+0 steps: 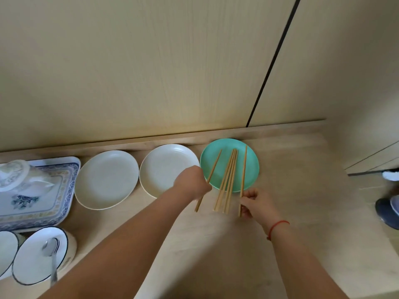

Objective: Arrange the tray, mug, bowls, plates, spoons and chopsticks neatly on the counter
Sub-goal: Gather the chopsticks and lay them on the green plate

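Note:
Several wooden chopsticks lie across the near rim of a green plate at the back of the counter. My left hand is closed on the leftmost chopstick. My right hand pinches the rightmost chopstick near its lower end. Two cream plates sit in a row left of the green one. A patterned tray at far left carries a lidded white mug. White bowls with dark rims stand at lower left, one holding metal spoons.
A wooden wall panel rises behind the counter. The counter's right edge drops to a floor where a shoe shows. A second bowl is cut by the left frame edge.

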